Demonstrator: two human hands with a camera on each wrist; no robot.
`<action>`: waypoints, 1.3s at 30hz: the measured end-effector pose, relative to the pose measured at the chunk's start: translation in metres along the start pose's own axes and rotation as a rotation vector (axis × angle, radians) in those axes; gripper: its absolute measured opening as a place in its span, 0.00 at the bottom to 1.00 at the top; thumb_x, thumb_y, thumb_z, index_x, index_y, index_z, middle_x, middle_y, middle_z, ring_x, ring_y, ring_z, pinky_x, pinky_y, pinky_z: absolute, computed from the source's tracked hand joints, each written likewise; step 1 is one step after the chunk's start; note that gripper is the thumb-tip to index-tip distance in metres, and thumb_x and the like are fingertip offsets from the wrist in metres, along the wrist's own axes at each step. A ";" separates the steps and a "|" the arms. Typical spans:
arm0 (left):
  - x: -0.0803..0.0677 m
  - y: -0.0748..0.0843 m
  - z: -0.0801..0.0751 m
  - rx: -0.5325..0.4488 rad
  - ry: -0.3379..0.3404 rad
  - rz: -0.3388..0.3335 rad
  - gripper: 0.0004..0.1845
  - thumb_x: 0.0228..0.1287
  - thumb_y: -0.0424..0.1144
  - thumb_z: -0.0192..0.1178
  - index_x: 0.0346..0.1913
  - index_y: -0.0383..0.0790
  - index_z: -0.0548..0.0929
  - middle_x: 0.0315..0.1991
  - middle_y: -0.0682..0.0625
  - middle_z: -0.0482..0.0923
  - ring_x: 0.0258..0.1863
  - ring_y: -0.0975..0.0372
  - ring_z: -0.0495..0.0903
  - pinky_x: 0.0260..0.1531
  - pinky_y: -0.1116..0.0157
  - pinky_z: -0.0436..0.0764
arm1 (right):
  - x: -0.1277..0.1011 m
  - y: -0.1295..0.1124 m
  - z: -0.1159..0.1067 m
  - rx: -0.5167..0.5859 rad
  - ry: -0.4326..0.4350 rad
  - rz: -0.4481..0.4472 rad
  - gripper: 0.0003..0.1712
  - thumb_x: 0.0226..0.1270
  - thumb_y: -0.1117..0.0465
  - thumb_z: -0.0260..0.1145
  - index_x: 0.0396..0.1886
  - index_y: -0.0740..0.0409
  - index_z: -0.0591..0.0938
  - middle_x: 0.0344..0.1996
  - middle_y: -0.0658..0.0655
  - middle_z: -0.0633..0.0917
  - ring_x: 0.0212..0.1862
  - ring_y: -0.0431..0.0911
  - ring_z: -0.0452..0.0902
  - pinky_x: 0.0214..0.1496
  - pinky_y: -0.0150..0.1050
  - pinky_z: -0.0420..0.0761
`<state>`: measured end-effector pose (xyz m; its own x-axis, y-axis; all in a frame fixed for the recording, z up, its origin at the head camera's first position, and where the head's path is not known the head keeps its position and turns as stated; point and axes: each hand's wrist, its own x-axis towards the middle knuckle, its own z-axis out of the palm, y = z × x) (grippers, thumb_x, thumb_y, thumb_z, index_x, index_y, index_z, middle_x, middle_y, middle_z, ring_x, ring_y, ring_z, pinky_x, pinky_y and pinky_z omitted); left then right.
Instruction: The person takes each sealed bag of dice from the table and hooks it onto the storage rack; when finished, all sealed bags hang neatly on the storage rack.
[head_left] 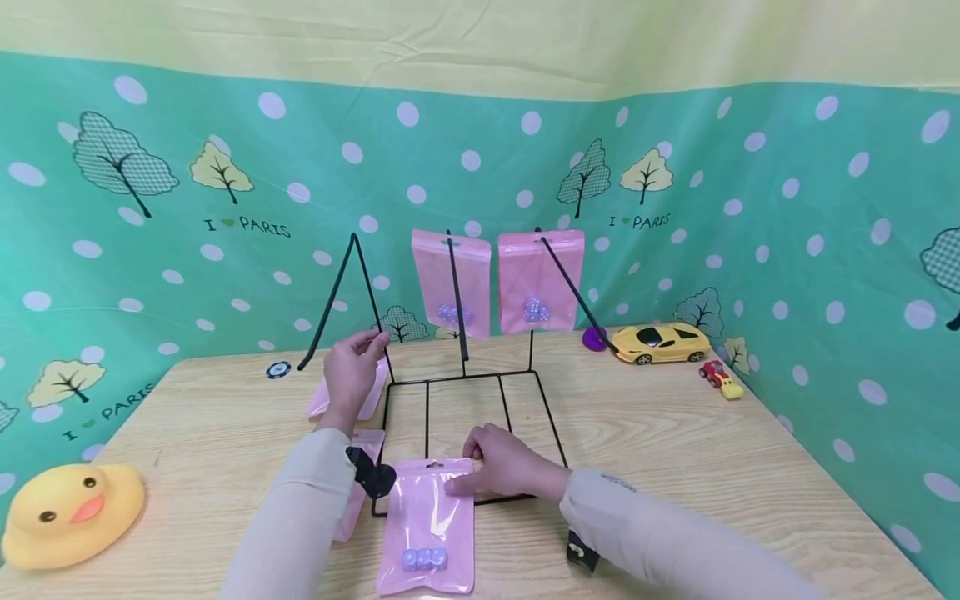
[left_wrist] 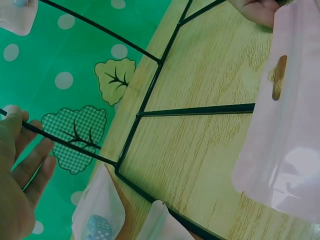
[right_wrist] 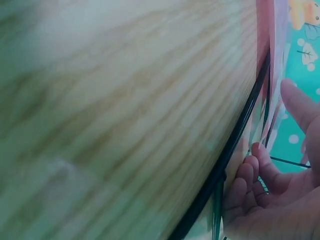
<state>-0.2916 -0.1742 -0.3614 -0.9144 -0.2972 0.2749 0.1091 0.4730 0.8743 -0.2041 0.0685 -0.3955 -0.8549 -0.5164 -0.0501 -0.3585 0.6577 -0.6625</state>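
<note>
- Head view, centre of the frame: the right hand [head_left: 504, 467] lies low on the table, its fingers [head_left: 459, 486] curled onto the top edge of a flat pink plastic zip pouch with small dice inside [head_left: 429, 533], pinching it there.
- That pouch lies flat at the lower centre of the frame, over the front bar of the black wire display rack [head_left: 472, 383]. Its long axis runs from the fingers toward the lower edge of the frame, dice at the far end from the hand, hang-slot end at the fingers.
- The left hand [head_left: 351, 375] is raised left of centre, its fingers closed round the rack's slanting left black wire peg [head_left: 330, 304], which rises up and to the right from the hand. The right hand is the one nearer the pouch.
- Two more pink dice pouches [head_left: 452, 283] hang on the rack's middle and right pegs at upper centre; others lie flat under the left forearm.
- Left wrist view shows the pouch's oval hang-slot [left_wrist: 279, 76] and the wire across the left fingers [left_wrist: 30, 160], neither clear from the head view.
- Right wrist view is blurred: wooden table [right_wrist: 110, 100], a rack bar, curled fingers.
- Outward: a yellow rubber duck [head_left: 67, 512] at lower left, a yellow toy car [head_left: 660, 342] at right.
</note>
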 end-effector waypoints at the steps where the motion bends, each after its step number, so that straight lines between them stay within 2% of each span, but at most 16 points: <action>1: 0.000 0.000 0.000 0.002 0.003 0.002 0.19 0.76 0.44 0.60 0.57 0.32 0.84 0.50 0.37 0.86 0.48 0.46 0.87 0.52 0.51 0.82 | 0.001 0.000 0.001 0.004 0.008 0.010 0.25 0.53 0.48 0.82 0.34 0.56 0.76 0.31 0.50 0.73 0.34 0.41 0.67 0.37 0.34 0.71; 5: -0.001 0.000 0.000 0.005 0.007 0.005 0.18 0.76 0.44 0.60 0.57 0.32 0.85 0.50 0.37 0.86 0.48 0.46 0.87 0.52 0.51 0.82 | 0.004 0.002 0.003 0.025 0.031 0.031 0.24 0.53 0.50 0.82 0.29 0.54 0.74 0.25 0.48 0.72 0.30 0.41 0.66 0.32 0.34 0.68; 12: 0.000 0.000 -0.001 0.002 -0.007 0.003 0.19 0.77 0.44 0.59 0.58 0.31 0.84 0.51 0.36 0.85 0.49 0.46 0.86 0.53 0.51 0.82 | 0.004 0.006 -0.001 0.088 -0.012 0.019 0.19 0.59 0.50 0.79 0.23 0.51 0.77 0.20 0.45 0.71 0.27 0.40 0.65 0.29 0.32 0.66; 19: 0.000 0.001 0.000 -0.001 -0.003 -0.002 0.19 0.76 0.44 0.60 0.57 0.32 0.84 0.51 0.37 0.85 0.49 0.46 0.87 0.52 0.52 0.83 | 0.004 0.009 -0.007 0.136 -0.049 0.027 0.16 0.60 0.49 0.78 0.27 0.50 0.80 0.22 0.46 0.73 0.29 0.41 0.67 0.30 0.33 0.68; 27: 0.001 0.001 0.001 -0.003 -0.004 -0.001 0.19 0.76 0.44 0.60 0.57 0.31 0.85 0.51 0.37 0.86 0.49 0.47 0.87 0.51 0.53 0.84 | 0.002 0.012 -0.011 0.256 -0.088 -0.039 0.11 0.64 0.54 0.76 0.31 0.53 0.83 0.25 0.46 0.77 0.30 0.39 0.69 0.33 0.32 0.71; 33: 0.001 0.001 0.000 -0.005 -0.001 -0.003 0.19 0.76 0.44 0.60 0.57 0.31 0.85 0.50 0.37 0.86 0.48 0.47 0.87 0.51 0.53 0.83 | -0.001 0.011 -0.016 0.361 -0.142 -0.063 0.07 0.67 0.59 0.73 0.37 0.56 0.85 0.30 0.48 0.82 0.34 0.40 0.74 0.40 0.34 0.76; 39: 0.001 0.000 0.000 -0.010 0.000 -0.004 0.19 0.76 0.44 0.60 0.56 0.31 0.85 0.50 0.37 0.86 0.48 0.47 0.87 0.52 0.53 0.83 | -0.008 0.008 -0.023 0.409 -0.178 -0.083 0.07 0.71 0.62 0.68 0.45 0.60 0.86 0.33 0.50 0.87 0.37 0.41 0.81 0.45 0.34 0.79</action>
<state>-0.2919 -0.1743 -0.3607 -0.9149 -0.2985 0.2716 0.1096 0.4640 0.8790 -0.2093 0.0906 -0.3832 -0.7385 -0.6684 -0.0883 -0.2150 0.3577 -0.9088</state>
